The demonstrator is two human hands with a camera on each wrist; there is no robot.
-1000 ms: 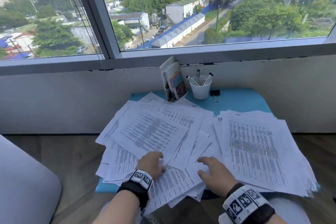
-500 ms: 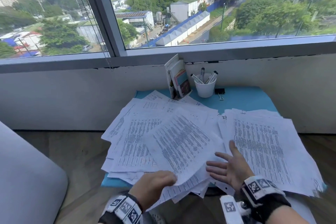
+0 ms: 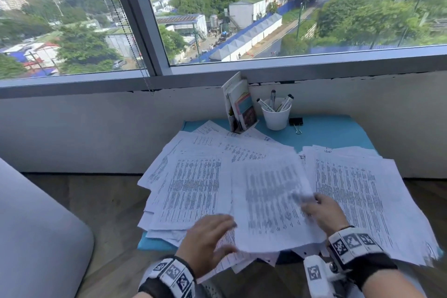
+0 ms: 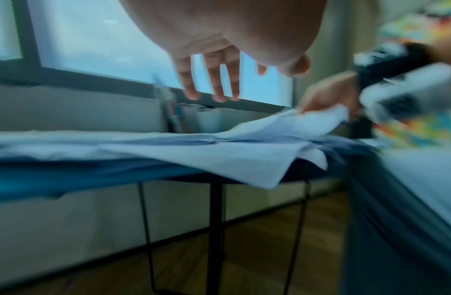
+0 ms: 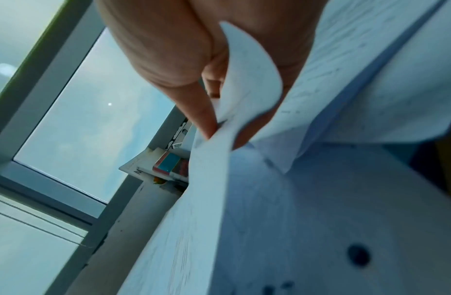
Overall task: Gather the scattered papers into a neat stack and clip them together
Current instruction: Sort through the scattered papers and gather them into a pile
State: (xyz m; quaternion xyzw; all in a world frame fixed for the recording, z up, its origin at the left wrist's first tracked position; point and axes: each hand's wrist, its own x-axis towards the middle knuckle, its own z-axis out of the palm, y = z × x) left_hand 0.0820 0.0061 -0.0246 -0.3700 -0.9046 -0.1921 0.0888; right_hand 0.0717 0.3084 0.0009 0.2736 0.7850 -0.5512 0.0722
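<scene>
Printed sheets lie scattered over a small blue table: a fanned heap on the left and a rougher pile on the right. My right hand pinches one sheet by its right edge and holds it lifted and blurred between the piles; in the right wrist view thumb and fingers press on the curled paper. My left hand hovers over the near edge of the left heap, fingers straight and spread, holding nothing. A black binder clip lies at the back.
A white cup of markers and a holder of booklets stand at the table's back edge below the window sill. A grey cushion fills the lower left. Wooden floor surrounds the thin-legged table.
My left hand let go of the sheet it had lifted from the left heap. My right hand, open half a second ago, now pinches that sheet, which has moved right.
</scene>
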